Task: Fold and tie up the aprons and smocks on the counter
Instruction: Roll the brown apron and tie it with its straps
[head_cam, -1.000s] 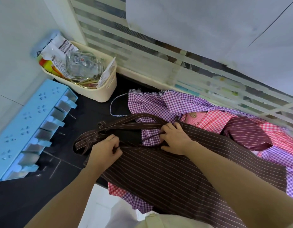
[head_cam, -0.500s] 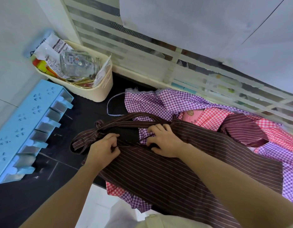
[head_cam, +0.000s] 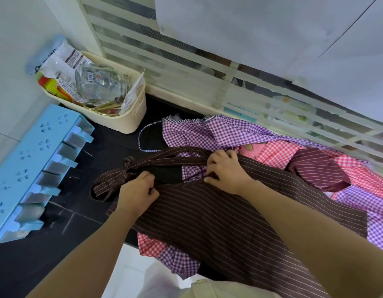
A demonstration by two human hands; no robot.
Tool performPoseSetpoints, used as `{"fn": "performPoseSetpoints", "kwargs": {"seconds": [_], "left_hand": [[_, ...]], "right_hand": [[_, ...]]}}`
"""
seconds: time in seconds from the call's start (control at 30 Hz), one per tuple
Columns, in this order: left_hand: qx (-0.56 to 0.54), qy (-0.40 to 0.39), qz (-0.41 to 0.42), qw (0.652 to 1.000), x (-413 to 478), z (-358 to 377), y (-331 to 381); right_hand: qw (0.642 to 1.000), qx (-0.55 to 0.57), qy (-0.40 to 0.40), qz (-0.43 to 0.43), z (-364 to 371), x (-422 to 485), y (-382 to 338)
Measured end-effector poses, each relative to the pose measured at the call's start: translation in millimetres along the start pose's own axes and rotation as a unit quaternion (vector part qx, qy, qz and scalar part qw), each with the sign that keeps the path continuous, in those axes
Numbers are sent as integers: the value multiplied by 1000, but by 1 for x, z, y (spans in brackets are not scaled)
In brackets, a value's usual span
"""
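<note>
Early stage: brown striped apron lies spread over the gingham pile on the black counter, unfolded, straps untied. Left hand pinches its top edge; right hand grips cloth by the neck strap. No finished bundle visible. Cream basket holds packets, a clear container, gold scissors

Along the back of the black counter, a window of frosted stripes half covered by a white sheet; at its left end, white wall, cream basket, blue rack; below its front edge, pale floor.
</note>
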State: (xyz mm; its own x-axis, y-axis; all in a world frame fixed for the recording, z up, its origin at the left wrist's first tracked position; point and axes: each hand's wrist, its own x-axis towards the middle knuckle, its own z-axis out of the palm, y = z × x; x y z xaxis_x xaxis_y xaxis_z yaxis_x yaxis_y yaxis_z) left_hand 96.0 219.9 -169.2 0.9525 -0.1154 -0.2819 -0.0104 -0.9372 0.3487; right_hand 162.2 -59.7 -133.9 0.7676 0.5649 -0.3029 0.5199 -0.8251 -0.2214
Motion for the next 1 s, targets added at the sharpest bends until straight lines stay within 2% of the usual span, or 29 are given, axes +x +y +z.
{"fn": "performPoseSetpoints", "kwargs": {"seconds": [0.03, 0.13, 0.2, 0.37, 0.43, 0.5, 0.57, 0.7, 0.73, 0.8, 0.83, 0.9, 0.93, 1.0], "left_hand": [[2, 0, -9, 1000, 3, 0, 3], [23, -16, -39, 999, 10, 0, 6], [27, -13, -63, 998, 13, 0, 5], [-15, 76, -110, 991, 3, 3, 9], [-28, 114, -63, 991, -8, 4, 15], [-2, 64, 33, 997, -20, 9, 24], [46, -37, 65, 996, -31, 20, 24], [165, -69, -45, 983, -34, 27, 18], [175, -78, -70, 979, -37, 27, 21], [166, -51, -109, 979, -44, 28, 31], [150, -12, -98, 984, -50, 29, 42], [81, 42, -16, 996, -65, 37, 72], [51, 24, 35, 998, -72, 43, 88], [63, -66, 93, 991, -86, 63, 113]], "right_hand": [[1000, -13, 16, 9, -1, -1, 1], [998, -47, -20, 37, 8, 0, -8], [997, -47, -15, 58, 16, 2, -14], [994, 6, 72, 76, 17, -6, -14], [993, 19, 80, 90, 18, -21, -11], [988, 14, 112, 101, 20, -41, -10], [986, 4, 125, 106, 23, -57, -10], [988, 4, -1, 151, 37, -82, -5], [986, 25, -15, 165, 41, -90, -5], [983, 67, 11, 169, 42, -102, -9], [984, 69, 38, 160, 43, -107, -14], [988, 53, 74, 124, 45, -121, -27], [992, 37, 73, 97, 49, -127, -33], [997, 3, 46, 66, 64, -146, -40]]}}
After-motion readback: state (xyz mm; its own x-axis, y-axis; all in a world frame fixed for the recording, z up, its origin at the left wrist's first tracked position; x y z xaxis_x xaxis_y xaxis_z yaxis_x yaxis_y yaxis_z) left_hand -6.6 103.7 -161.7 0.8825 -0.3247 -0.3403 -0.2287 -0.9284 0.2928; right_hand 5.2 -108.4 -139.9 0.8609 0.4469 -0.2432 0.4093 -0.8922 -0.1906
